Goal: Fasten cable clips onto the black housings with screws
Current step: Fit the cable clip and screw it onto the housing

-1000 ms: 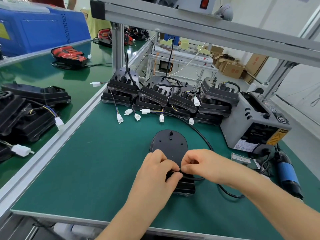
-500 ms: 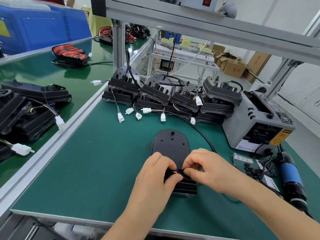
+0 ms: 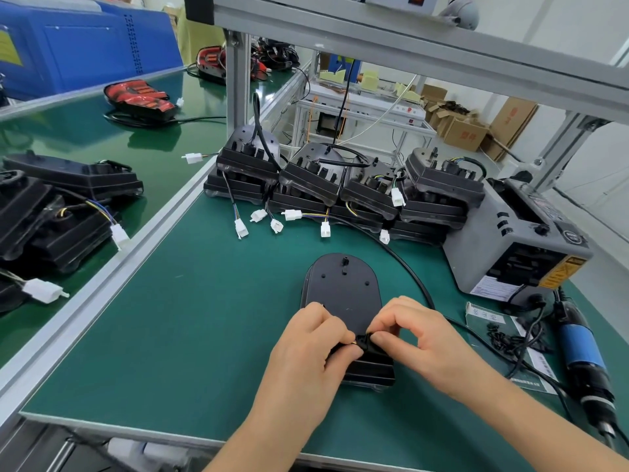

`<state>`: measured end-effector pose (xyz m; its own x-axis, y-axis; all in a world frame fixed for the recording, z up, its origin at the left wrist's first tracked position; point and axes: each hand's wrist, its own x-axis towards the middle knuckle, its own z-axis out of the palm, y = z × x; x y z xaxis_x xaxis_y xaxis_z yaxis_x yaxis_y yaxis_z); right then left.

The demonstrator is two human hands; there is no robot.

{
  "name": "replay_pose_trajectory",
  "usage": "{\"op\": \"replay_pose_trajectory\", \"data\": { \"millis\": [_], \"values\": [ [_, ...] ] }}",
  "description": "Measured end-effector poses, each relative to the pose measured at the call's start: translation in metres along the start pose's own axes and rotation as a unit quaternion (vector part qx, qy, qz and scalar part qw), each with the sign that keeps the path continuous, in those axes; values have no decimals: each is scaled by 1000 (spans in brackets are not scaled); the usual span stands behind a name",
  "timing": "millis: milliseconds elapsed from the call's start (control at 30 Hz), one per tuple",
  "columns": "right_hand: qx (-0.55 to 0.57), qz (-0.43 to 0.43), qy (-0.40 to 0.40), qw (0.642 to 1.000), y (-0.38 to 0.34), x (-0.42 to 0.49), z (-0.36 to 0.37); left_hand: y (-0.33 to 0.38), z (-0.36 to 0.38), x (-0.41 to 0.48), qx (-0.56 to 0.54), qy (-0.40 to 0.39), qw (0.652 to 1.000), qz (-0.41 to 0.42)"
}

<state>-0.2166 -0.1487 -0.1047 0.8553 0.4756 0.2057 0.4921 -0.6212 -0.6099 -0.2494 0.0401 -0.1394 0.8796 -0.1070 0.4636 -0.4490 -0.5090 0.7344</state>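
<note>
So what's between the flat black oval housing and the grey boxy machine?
Head view: only a thin black cable arcing across bare green mat.

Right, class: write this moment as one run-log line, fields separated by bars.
step: positioning cable clip on black housing | left hand: pinches clip | right hand: pinches clip | electric screwdriver: lying untouched on green mat

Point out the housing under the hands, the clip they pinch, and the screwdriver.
housing [image 3: 342,291], head view, on its flat bare top.
clip [image 3: 363,343], head view, on its small visible black middle.
screwdriver [image 3: 582,345], head view, on its blue body.
</note>
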Motion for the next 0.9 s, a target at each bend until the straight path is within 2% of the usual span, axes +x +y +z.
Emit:
{"op": "replay_pose_trajectory", "data": {
  "millis": [233,567,800,900],
  "values": [
    [-19,14,-76,997,-3,13,-10,0,0,0,-1,6,1000,12],
    [-132,24,-180,974,-16,35,-24,2,-1,2,4,7,1000,9],
    [-216,60,-260,939,-30,54,-28,3,-1,1,5,11,1000,2],
    [-215,89,-288,929,-34,61,-27,2,0,2,14,15,1000,11]
  ]
}}
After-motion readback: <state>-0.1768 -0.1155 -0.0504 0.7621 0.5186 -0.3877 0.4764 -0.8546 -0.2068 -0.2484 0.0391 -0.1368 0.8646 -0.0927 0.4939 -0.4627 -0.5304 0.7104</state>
